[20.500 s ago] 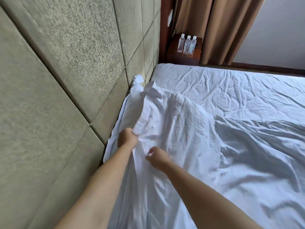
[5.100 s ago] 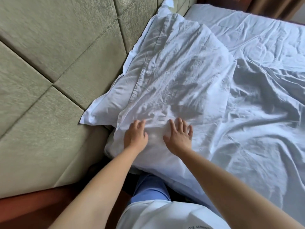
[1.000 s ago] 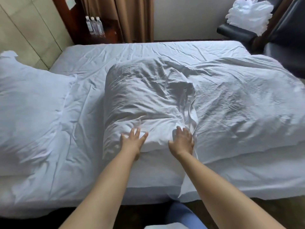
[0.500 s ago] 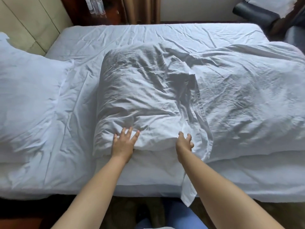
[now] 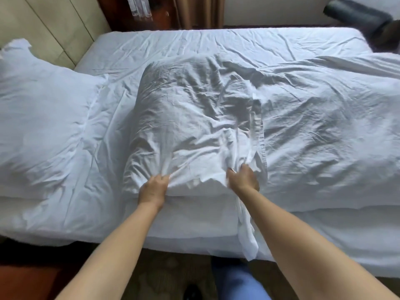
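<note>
A crumpled white pillow (image 5: 186,118) lies across the middle of the bed (image 5: 227,42), its near end at the bed's front edge. My left hand (image 5: 154,187) grips a bunch of the pillowcase cloth at the near left corner. My right hand (image 5: 243,177) grips bunched cloth at the near right side, beside the case's open hemmed flap (image 5: 258,135). A strip of white cloth (image 5: 246,234) hangs down over the bed's edge under my right wrist.
A second white pillow (image 5: 43,118) lies at the left against the padded headboard (image 5: 54,20). A folded white duvet (image 5: 329,131) covers the right side. Water bottles (image 5: 138,7) stand on a dark nightstand behind; a dark chair (image 5: 359,16) is at top right.
Half a second ago my left hand lay flat with spread fingers on the pillow; now both hands have curled and bunched the pillowcase cloth. The view has tilted slightly downward.
</note>
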The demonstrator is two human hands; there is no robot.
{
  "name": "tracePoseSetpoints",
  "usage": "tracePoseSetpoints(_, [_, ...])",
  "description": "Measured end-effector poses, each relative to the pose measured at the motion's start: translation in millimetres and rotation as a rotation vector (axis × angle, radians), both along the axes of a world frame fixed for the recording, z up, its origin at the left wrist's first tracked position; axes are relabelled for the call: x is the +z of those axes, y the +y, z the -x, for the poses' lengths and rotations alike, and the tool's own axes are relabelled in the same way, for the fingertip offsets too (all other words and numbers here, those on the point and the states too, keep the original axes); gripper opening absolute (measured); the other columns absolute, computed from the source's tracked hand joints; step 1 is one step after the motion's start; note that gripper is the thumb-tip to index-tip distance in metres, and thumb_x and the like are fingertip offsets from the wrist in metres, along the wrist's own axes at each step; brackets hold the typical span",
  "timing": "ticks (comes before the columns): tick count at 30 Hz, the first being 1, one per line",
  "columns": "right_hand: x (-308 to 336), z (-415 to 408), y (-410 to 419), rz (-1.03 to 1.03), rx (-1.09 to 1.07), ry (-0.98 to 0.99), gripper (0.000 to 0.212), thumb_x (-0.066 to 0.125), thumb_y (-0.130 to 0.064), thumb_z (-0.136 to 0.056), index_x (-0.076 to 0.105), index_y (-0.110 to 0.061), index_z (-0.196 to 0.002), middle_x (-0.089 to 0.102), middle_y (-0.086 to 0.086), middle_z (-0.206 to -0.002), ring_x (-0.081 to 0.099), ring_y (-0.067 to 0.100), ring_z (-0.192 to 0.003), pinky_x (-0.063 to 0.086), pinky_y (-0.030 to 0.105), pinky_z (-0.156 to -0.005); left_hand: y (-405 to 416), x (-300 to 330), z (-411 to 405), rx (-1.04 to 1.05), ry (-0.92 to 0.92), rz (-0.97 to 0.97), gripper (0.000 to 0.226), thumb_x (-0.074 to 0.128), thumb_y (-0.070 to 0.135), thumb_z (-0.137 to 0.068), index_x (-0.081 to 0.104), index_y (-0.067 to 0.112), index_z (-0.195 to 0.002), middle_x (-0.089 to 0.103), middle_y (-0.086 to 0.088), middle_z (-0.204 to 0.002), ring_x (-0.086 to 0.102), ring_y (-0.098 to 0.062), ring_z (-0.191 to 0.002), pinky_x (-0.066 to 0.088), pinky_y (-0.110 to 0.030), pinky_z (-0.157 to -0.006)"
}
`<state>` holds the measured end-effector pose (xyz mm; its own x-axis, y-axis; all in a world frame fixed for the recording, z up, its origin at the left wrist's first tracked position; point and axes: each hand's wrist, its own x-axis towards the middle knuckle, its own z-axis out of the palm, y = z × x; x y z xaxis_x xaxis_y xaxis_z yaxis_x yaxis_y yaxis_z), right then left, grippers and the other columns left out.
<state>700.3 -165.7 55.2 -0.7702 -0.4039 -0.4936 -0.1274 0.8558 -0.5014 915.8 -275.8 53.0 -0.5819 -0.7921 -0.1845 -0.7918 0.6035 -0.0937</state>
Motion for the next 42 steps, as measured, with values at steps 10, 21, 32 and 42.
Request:
tracePoseSetpoints(10, [36.3,-50.8,31.6,0.284,0.031,0.404,0.03,0.054,-0.024,-0.092,0.055,-0.005,-0.115,0.045,0.017,-0.13,0.055,0.035,-0.109,0.046,0.04,-0.085,14.8,34.8,-72.6,-0.104,0.249,-0.019,0.022,0.058,-0.015,-0.057,0.058,0.002,-0.07,0.061,-0.023,-0.076,0.062,-0.039,-0.071,0.049,-0.037,-0.054])
tracePoseSetpoints(21, [-47.0,-98.1,75.3,-0.09,-0.087,-0.27,0.058,0.053,-0.023,-0.086,0.032,-0.009,-0.138,0.049,0.02,-0.128,0.051,0.03,-0.096,0.045,0.035,-0.072,61.5,-53.8,-144.6,0.618,0.176,-0.775,0.047,0.044,0.013,-0.095,0.039,0.007,-0.14,0.041,-0.015,-0.144,0.042,-0.03,-0.13,0.036,-0.031,-0.107])
tracePoseSetpoints(32, [-54.7,-143.8,31.5,0.63,-0.959,-0.97,0.068,0.069,-0.044,-0.084,0.04,-0.018,-0.139,0.052,0.013,-0.132,0.064,0.024,-0.101,0.056,0.03,-0.071,13.5,-47.2,-101.2,1.51,1.622,-1.325,0.06,0.052,0.071,-0.078,0.06,0.021,-0.11,0.06,-0.009,-0.107,0.054,-0.03,-0.103,0.043,-0.048,-0.098])
tracePoseSetpoints(42, [79.1,-115.7,-33.6,1.001,-0.754,-1.009,0.032,0.049,-0.002,-0.086,0.038,-0.021,-0.062,0.033,-0.006,-0.037,0.026,0.005,-0.028,0.02,0.014,-0.029,-36.5,42.7,-81.8,1.208,2.022,-1.318,0.038,0.041,0.028,-0.098,0.069,0.011,-0.08,0.071,-0.009,-0.079,0.065,-0.026,-0.078,0.057,-0.04,-0.057])
